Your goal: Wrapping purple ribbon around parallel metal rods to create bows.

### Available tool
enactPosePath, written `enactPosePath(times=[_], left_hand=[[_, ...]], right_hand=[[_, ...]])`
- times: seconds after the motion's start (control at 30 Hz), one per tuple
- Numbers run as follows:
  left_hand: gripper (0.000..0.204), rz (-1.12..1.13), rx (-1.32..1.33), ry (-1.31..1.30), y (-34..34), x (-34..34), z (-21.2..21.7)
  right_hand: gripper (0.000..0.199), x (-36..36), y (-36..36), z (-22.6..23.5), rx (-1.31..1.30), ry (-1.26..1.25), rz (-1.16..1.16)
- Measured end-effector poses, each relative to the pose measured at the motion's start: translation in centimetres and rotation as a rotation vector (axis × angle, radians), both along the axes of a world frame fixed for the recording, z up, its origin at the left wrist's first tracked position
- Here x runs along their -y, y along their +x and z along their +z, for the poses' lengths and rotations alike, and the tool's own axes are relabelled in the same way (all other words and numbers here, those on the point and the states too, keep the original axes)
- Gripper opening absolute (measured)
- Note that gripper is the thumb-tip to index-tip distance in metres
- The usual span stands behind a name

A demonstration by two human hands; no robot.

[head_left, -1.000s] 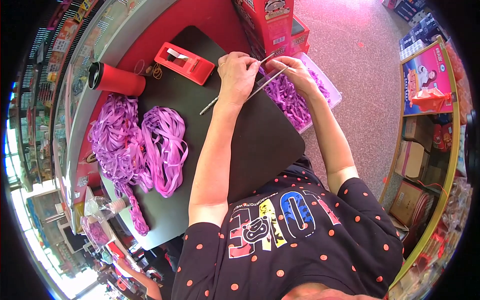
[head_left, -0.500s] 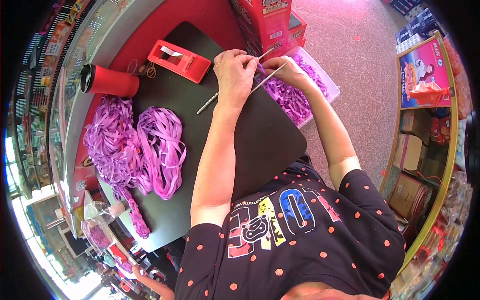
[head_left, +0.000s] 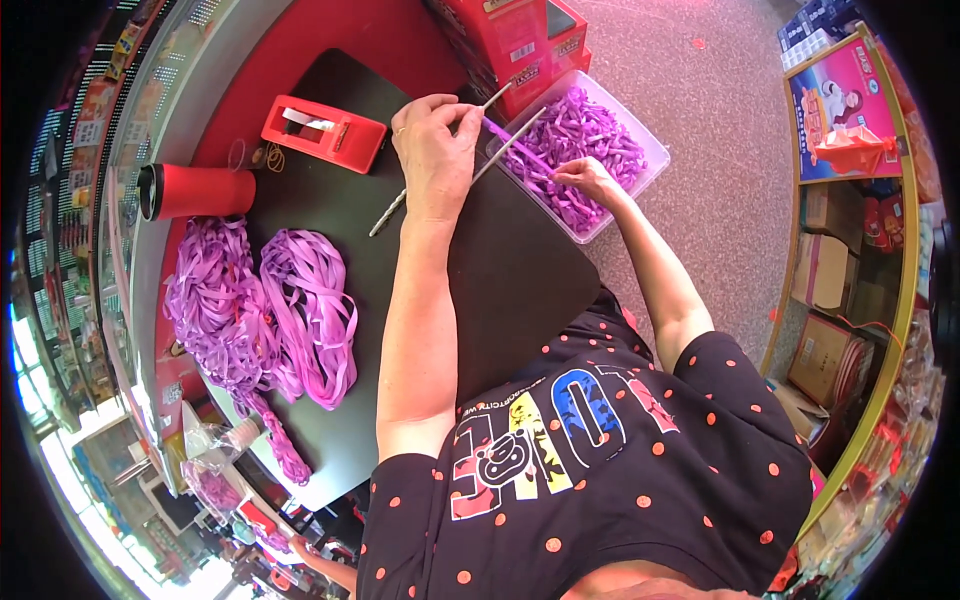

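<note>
My left hand (head_left: pixel 433 150) is over the black board (head_left: pixel 520 280) and grips two thin metal rods (head_left: pixel 385 213) that cross under its fingers. A purple ribbon strip (head_left: pixel 520 152) runs from the rods to my right hand (head_left: pixel 588 177), which pinches its other end. My right hand hovers over the clear plastic tray (head_left: pixel 652 150) full of short purple ribbon pieces (head_left: pixel 580 130).
A heap of long purple ribbon (head_left: pixel 265 310) lies on the left of the board. A red tape dispenser (head_left: pixel 322 132) and a red cup (head_left: pixel 190 190) stand at the far left. Red boxes (head_left: pixel 520 40) sit beyond the tray. Shelves with cartons (head_left: pixel 830 280) line the right.
My right hand has moved away from the left hand toward the tray, drawing a purple strip out from the rods. The left hand stays on the rods.
</note>
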State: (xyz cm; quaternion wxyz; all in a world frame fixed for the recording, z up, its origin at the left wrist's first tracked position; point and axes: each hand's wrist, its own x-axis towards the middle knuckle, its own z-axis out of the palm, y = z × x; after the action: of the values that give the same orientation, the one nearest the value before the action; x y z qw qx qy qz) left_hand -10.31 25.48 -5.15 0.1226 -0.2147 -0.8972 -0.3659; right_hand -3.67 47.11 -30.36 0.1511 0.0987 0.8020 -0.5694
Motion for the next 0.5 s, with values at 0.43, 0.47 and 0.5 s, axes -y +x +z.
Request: enactPosePath(times=[0.43,0.47,0.5], left_hand=[[0.018,-0.013,0.009,-0.018,-0.2,0.0,-0.2],[0.018,-0.015,0.008,-0.013,-0.2,-0.1,-0.1],[0.018,-0.019,0.009,-0.013,-0.1,-0.2,0.0]], right_hand=[[0.024,1.8,1.8,-1.2,0.138,0.046,-0.161],[0.024,2.3,2.0,-2.0,0.139,0.045,-0.164],[0.019,2.7,2.3,-2.7,0.004,-0.094,-0.248]])
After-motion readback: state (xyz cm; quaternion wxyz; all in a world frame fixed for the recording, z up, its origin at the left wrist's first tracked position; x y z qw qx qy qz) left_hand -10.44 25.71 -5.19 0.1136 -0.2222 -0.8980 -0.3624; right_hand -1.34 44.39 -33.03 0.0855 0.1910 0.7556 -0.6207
